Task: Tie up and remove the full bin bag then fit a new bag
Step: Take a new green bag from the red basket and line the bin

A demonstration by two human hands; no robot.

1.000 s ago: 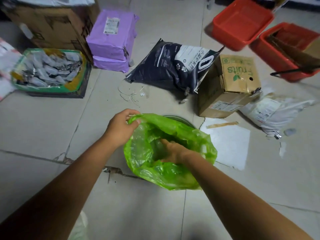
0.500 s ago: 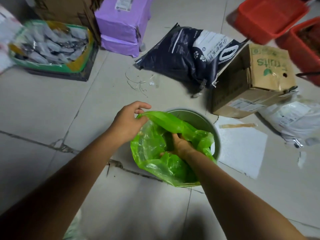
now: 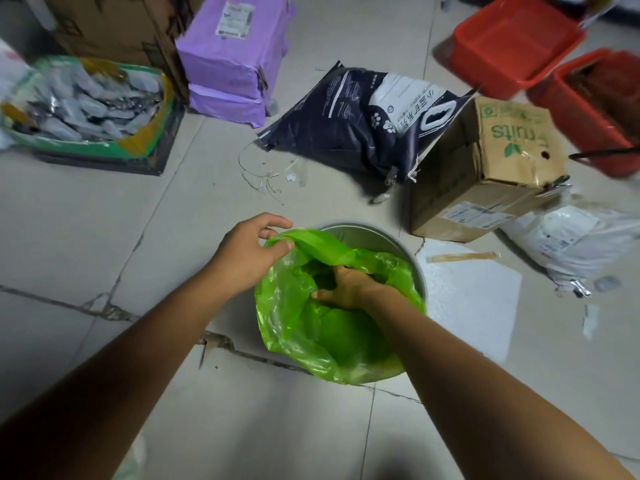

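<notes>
The green bag (image 3: 311, 341) pinched in my left fingers (image 3: 273, 224) is thin, translucent plastic film, glossy and crinkled. The bin (image 3: 377, 235) rim looks like smooth grey metal with a dull sheen. The floor (image 3: 104, 244) is pale tile, smooth and faintly shiny, cracked in places. The fruit box (image 3: 485, 188) is matt brown cardboard, dented. The red crates (image 3: 512, 39) are shiny hard plastic. The purple parcels (image 3: 228, 71) are in smooth plastic wrap, and the dark sack (image 3: 339, 133) is slick printed plastic.
</notes>
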